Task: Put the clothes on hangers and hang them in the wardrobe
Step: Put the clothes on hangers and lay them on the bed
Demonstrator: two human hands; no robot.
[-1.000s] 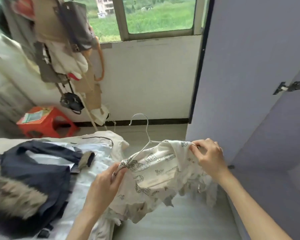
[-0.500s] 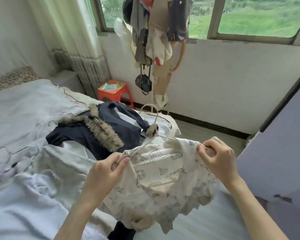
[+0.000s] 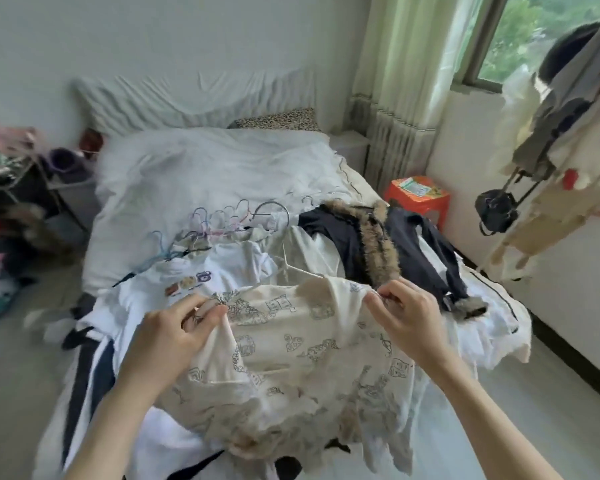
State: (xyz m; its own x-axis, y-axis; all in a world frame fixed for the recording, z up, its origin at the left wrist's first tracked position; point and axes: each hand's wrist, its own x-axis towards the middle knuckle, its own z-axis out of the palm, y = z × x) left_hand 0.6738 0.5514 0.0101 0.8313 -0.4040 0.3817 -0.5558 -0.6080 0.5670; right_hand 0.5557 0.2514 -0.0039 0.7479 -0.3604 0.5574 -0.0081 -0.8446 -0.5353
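**Getting the printed top to sit straight on a wire hanger**

Head cam view, the only one I've got. I'm holding the cream printed top [image 3: 305, 344] up over the foot end of the bed [image 3: 194, 174], with the white wire hanger [image 3: 284, 261] already inside it, hook poking up out of the neck. My left hand [image 3: 174, 334] pinches the left shoulder of the fabric, and my right hand [image 3: 406, 317] pinches the right shoulder, fingers curled tight on the cloth at both ends.

My take on doing this bit well: tug both shoulders outward evenly so the seams land on the hanger's ends, otherwise the thin fabric will probably slide off one side. The ragged hem looks floppy, so I'd keep it lifted off the pile.

Still waiting on the bed: a white tee [image 3: 222, 271] just behind the top, a navy fur-trimmed coat [image 3: 388, 247] toward the right edge, and spare hangers [image 3: 219, 220] mid-bed. The wardrobe isn't in view, so hanging it up comes later.
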